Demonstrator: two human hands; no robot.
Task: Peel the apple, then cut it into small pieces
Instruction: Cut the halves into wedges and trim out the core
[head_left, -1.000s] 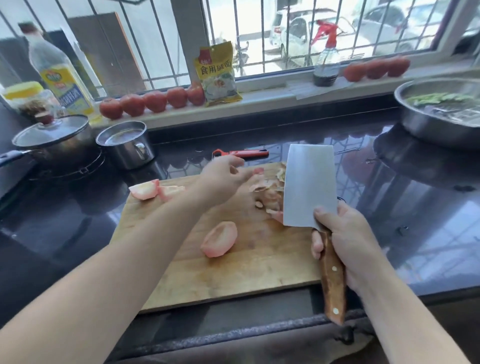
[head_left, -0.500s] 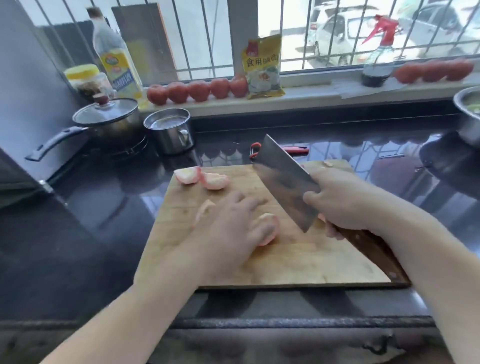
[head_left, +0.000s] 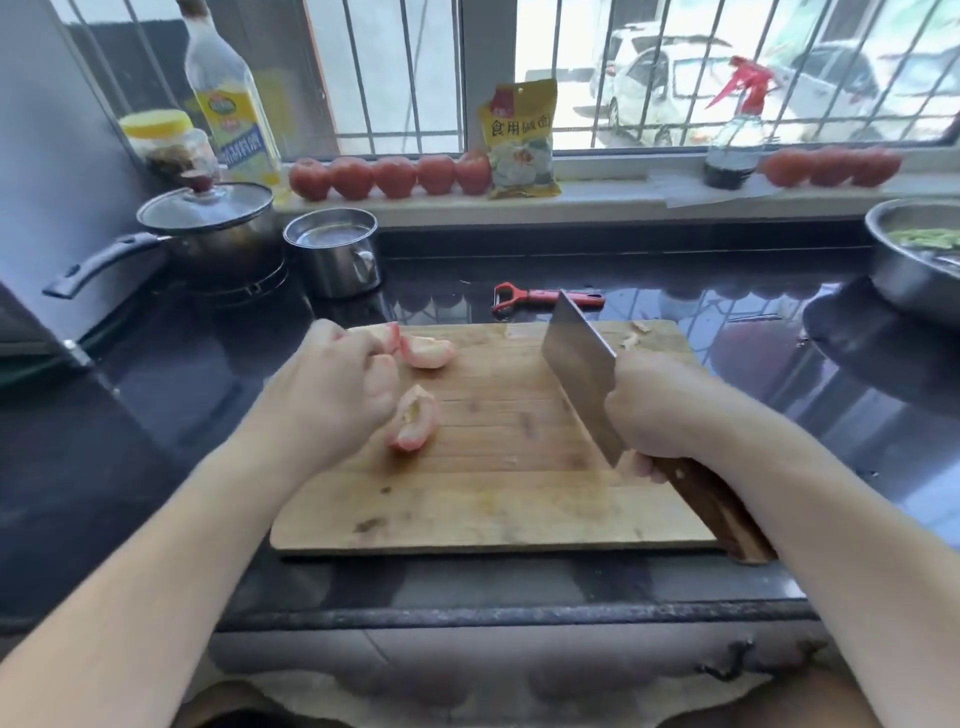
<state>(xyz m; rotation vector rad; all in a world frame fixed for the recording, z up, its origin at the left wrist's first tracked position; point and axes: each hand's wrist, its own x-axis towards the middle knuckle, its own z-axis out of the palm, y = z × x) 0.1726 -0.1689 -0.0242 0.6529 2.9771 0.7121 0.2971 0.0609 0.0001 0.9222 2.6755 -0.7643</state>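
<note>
Your right hand (head_left: 660, 410) is clamped round the dark wooden handle of the cleaver (head_left: 582, 369), fingers curled tight at the top of the grip; the flat rectangular steel blade tilts up and away from that fist, edge toward the board. Your left hand (head_left: 332, 395) has its fingers curled in, knuckles up, over the left part of the pale wooden cutting board (head_left: 493, 499); whether it actually pinches anything, can't tell. Just beside those left fingertips, on the side toward the cleaver, lies a peeled apple wedge (head_left: 413, 418), pinkish, cored side up, touching or nearly touching the fingers. Beyond the left knuckles sit two more apple wedges (head_left: 423, 351), smooth and rounded, one partly hidden by the hand. A few peel scraps (head_left: 636, 332) lie past the blade at the board's far corner. Past the blade tip, off the board, a red-handled peeler (head_left: 540, 299) lies flat on the glossy black countertop (head_left: 727, 332). Far left of your left hand: lidded pan (head_left: 208, 223) and a small steel pot (head_left: 335, 249).
</note>
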